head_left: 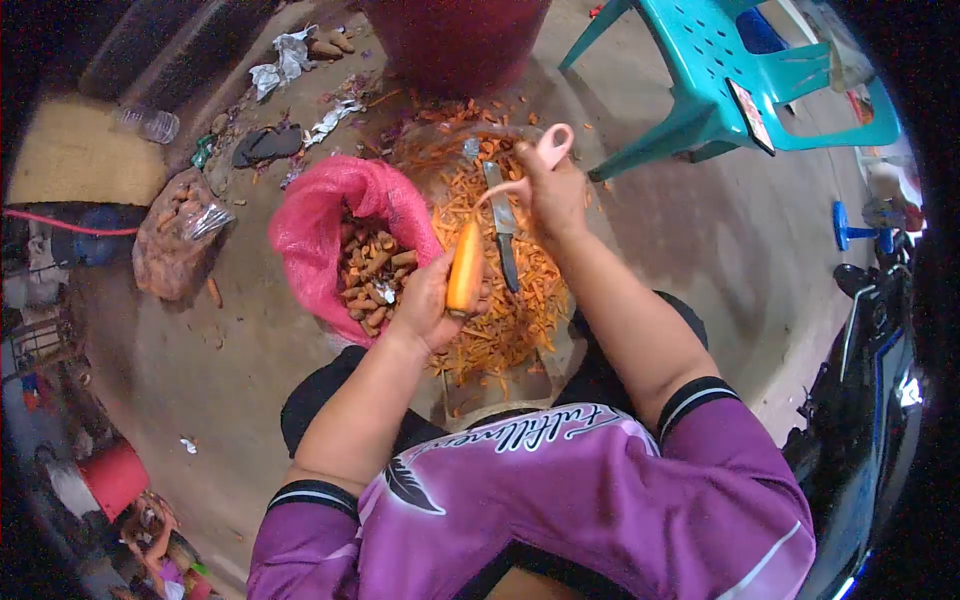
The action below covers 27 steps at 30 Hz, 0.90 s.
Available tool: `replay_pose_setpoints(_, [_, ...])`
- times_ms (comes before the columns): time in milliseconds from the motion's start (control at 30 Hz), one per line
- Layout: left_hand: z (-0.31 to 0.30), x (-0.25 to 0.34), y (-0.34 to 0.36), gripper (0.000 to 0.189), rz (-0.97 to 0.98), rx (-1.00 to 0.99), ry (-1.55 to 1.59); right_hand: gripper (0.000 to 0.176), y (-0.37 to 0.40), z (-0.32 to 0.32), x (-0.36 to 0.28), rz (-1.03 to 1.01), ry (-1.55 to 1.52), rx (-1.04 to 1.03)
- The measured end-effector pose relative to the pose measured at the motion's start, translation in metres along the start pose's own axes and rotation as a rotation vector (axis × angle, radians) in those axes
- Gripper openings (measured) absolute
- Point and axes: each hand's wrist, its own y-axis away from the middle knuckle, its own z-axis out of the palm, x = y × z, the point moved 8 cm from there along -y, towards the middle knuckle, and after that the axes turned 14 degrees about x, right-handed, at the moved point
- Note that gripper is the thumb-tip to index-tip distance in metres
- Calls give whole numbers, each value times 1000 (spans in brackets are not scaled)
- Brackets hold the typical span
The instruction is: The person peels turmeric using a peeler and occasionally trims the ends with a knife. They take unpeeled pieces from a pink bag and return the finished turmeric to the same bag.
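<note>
Left hand [425, 305] fingers wrapped round a peeled carrot [465, 268], right hand [556, 195] clenching pink peeler [545, 160]; peelings [510, 320] heaped, pink sack [345, 205] holds many unpeeled.

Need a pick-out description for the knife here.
Find the pink mesh sack of unpeeled carrots; right of it sits a clear bowl heaped with orange carrot peelings. The black-handled steel knife lies flat on that heap, unheld, unlike the pink plastic peeler in the right hand.

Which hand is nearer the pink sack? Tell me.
Left. The left hand, gripping a carrot, is beside the pink sack; the right hand, with a peeler, is farther off.
</note>
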Motion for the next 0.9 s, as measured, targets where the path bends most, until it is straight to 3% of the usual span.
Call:
replay_pose_setpoints(67, [-9, 3, -5, 34, 11, -17, 99, 24, 44, 18, -2, 47, 121, -150])
replay_pose_setpoints(100, [-5, 2, -5, 31, -33, -117, 185, 24, 60, 23, 1, 6, 193, -213])
replay_pose_setpoints(133, [-9, 1, -5, 31, -26, -2, 194, 23, 73, 28, 5, -37, 263, -273])
replay_pose_setpoints(167, [-9, 0, -3, 31, -20, 111, 200, 22, 84, 33, 15, -2, 141, -350])
replay_pose_setpoints(233, [-2, 0, 9, 32, -10, 272, 173, 24, 77, 30, 14, -73, 219, -316])
replay_pose_setpoints(300, [-7, -9, -3, 32, -71, 56, 122, 28, 54, 23, 9, -79, 399, -211])
replay_pose_setpoints(333, [-6, -14, -5, 32, -101, -52, 94, 31, 32, 14, -3, -239, 501, -110])
replay_pose_setpoints(400, [1, -18, 7, 35, -153, 0, 101, 27, 5, -7, -20, -244, 148, 133])
replay_pose_setpoints(467, [1, -12, 13, 37, -125, 107, 24, 26, -5, -9, 1, 25, -32, 93])
replay_pose_setpoints(500, [-7, -11, 3, 41, -120, 22, 108, 26, 2, -4, -2, -4, 53, 32])
replay_pose_setpoints(567, [-13, 0, -3, 39, -40, 129, 95, 25, 35, 13, -9, -61, 227, -98])
replay_pose_setpoints(633, [-26, 5, -5, 37, 18, 266, 32, 23, 73, 26, -5, -58, 198, -226])
replay_pose_setpoints(733, [-13, 1, -1, 35, 11, 250, 125, 22, 83, 31, 7, -11, 230, -327])
replay_pose_setpoints(767, [-14, -5, -2, 34, -32, 80, 155, 22, 79, 30, 11, -5, 268, -344])
replay_pose_setpoints(900, [-4, -20, 3, 36, -102, -57, 43, 23, 10, 3, 6, -148, 137, -3])
